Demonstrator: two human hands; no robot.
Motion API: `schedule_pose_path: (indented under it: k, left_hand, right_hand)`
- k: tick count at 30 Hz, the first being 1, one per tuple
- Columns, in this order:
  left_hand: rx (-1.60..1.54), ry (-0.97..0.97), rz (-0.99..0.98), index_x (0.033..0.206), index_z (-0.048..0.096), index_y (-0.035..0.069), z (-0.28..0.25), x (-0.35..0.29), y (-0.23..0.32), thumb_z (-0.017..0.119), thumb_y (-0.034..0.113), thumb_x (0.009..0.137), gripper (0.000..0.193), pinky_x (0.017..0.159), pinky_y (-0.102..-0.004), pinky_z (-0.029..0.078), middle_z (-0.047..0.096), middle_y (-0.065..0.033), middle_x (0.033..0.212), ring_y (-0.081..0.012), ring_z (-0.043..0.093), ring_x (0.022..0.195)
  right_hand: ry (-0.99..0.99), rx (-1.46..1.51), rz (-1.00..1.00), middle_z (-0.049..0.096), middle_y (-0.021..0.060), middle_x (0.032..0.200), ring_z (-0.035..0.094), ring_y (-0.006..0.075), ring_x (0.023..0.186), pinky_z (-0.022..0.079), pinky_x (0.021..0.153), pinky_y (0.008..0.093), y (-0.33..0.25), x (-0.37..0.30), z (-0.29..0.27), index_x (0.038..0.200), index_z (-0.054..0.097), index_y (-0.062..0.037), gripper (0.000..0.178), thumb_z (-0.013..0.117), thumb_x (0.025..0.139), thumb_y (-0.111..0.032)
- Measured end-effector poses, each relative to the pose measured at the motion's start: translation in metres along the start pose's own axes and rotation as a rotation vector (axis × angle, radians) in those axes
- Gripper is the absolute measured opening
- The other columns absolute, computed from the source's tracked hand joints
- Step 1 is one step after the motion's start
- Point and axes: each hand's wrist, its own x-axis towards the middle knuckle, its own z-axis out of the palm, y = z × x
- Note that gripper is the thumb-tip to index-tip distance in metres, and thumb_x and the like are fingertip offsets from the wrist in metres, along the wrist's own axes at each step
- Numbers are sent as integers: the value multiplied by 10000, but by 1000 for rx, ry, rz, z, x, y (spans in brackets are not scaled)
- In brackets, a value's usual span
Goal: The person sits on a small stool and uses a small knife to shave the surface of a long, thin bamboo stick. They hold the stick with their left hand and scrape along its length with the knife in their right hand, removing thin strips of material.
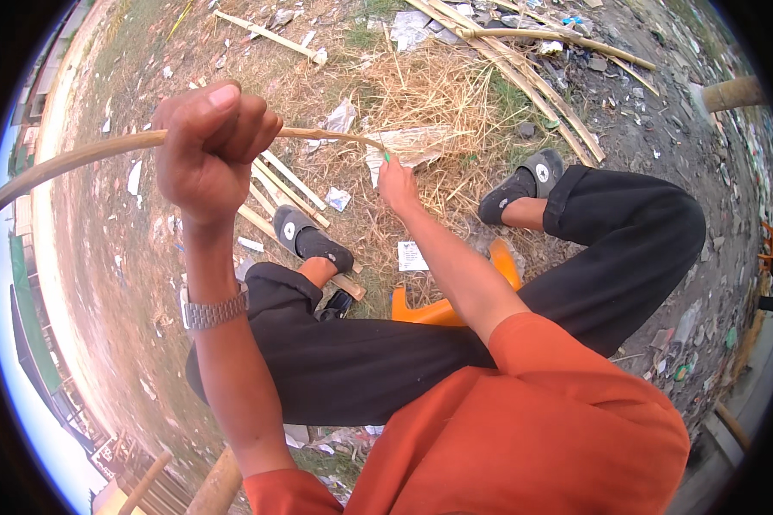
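Observation:
My left hand [204,150] is raised and closed in a fist around a long, thin wooden stick [69,160]. The stick bows from the far left, through the fist, down to my right hand [397,184], which is closed near its far end. A small bit of green [386,157] shows at the right fingers; what it belongs to is hidden. Just beyond that hand, a flat pale sheet [412,144] lies on straw.
Split wooden strips [288,180] lie by my left shoe [296,230]. Longer poles [524,73] rest at the upper right, among litter. An orange plastic object [434,313] is between my legs, near a small white printed card [411,256]. A thick pole end [732,94] juts in from the right.

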Motion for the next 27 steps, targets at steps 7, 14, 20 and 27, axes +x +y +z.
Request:
schedule_pose_path:
  k: [7,14,20,27]
  left_hand:
    - [69,42,12,552,237,137,6,-6,-3,471,152,902,422,429,-297,145,143,44,496,-85,130,425]
    - [71,349,85,567,213,155,2,-5,-7,465,162,917,432,457,-307,161,151,43,506,-94,129,445]
    - [238,770,188,602,217,154,-7,1,0,453,213,972,443,484,-308,181,159,39,527,-101,148,488]
    - [353,803,157,570,225,158,4,-5,1,426,399,1030,557,514,-302,288,217,32,525,-110,247,501]
  right_hand:
    - [-112,-456,-252,694,214,946,700,368,852,577,720,470,44,28,2,1103,552,-4,231,438,967,-151]
    - [-7,-1051,-507,713,134,936,715,272,857,574,680,551,25,78,-38,1108,557,23,257,561,907,-137]
    - [-56,-86,57,651,301,963,643,464,928,511,803,517,-4,19,-75,1194,487,27,355,400,969,-233]
    - [-123,243,-96,625,348,851,613,522,855,475,787,567,-70,-42,-67,1156,451,17,360,359,988,-288]
